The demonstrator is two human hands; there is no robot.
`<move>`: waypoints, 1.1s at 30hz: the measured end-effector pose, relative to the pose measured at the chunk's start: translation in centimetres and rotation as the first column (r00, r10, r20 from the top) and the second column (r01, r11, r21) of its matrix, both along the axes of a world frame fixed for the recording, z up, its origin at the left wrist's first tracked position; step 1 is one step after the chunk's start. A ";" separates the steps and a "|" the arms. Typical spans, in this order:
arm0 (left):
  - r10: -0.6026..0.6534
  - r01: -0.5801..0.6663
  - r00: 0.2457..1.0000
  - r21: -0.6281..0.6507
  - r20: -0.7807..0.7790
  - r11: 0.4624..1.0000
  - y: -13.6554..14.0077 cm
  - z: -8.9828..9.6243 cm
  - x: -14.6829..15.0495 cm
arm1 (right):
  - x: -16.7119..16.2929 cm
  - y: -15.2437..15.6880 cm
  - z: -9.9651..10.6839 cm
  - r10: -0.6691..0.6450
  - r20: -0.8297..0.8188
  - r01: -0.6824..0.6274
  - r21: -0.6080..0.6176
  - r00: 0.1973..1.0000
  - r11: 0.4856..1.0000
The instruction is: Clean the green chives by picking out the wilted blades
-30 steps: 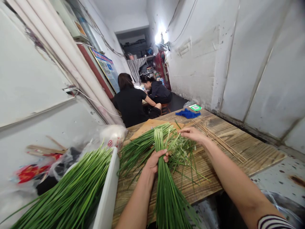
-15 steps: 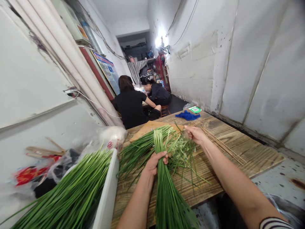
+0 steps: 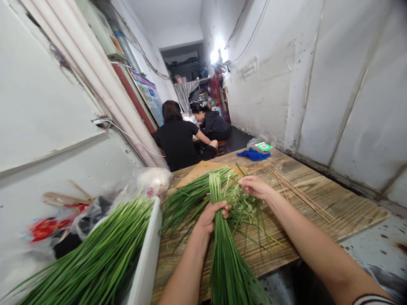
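Note:
My left hand is wrapped round a bunch of garlic chives, its pale cut ends pointing up and away and its green leaves hanging over the near table edge. To the right of those ends my right hand is closed in a pinch, just above a heap of chive trimmings. Whatever may be between its fingertips is too small to make out. Behind the held bunch, another pile of chives lies on the wooden table, partly over a tan board.
Thin wooden sticks lie at the right of the table. Farther back are a blue cloth and a green-edged code card. At left, a white box holds many more chives beside plastic bags. Two people sit beyond the table.
My right hand has come left and slightly down, closer to the pale ends of the held bunch. My left hand still grips the chives. The whole view has shifted slightly.

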State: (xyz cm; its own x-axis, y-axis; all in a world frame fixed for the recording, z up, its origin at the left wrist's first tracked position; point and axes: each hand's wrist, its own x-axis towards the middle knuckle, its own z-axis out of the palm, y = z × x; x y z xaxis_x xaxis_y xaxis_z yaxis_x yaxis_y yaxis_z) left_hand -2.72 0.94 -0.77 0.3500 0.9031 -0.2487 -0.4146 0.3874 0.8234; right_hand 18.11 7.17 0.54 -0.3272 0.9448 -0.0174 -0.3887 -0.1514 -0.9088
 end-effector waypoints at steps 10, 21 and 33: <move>0.010 -0.010 1.000 -0.008 0.018 1.000 0.1 -0.1 -0.1 | 2.2 0.8 -0.1 -0.079 0.267 0.077 0.021 0.960 0.997; 0.055 -0.055 0.998 -0.007 -0.011 0.998 0.2 -0.4 -0.1 | 0.7 -0.7 0.2 0.072 0.500 -0.164 0.143 0.863 0.976; -0.045 0.038 0.993 -0.069 -0.105 0.997 -0.1 -0.2 0.1 | -2.7 -1.5 -0.1 -0.056 -0.238 -0.011 -0.271 0.970 0.963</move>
